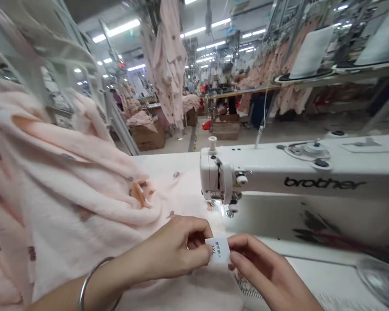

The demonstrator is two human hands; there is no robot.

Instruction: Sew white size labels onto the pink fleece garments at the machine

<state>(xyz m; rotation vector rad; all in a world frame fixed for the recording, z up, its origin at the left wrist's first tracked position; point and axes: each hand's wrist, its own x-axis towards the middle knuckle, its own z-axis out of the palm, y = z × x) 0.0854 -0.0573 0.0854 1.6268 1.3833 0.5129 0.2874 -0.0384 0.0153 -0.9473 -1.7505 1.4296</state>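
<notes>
Between my two hands is a small white garment label (221,250) with dark printed characters. My left hand (184,248) pinches its left edge between thumb and fingers, and a metal bangle circles that wrist. At the label's right edge, the thumb and forefinger of my right hand (257,261) close on it. Pale pink plush fabric (94,216) with small printed motifs lies under my hands and spreads up to the left. Just beyond the label, the lit needle area of a white sewing machine (215,177) stands over the fabric.
The machine's long arm reaches right across the white table (330,276). Large white thread cones (311,54) stand on a rack at upper right. Pink garments (171,60) hang ahead, with cardboard boxes (147,136) on the floor. A person (227,77) is at a far workstation.
</notes>
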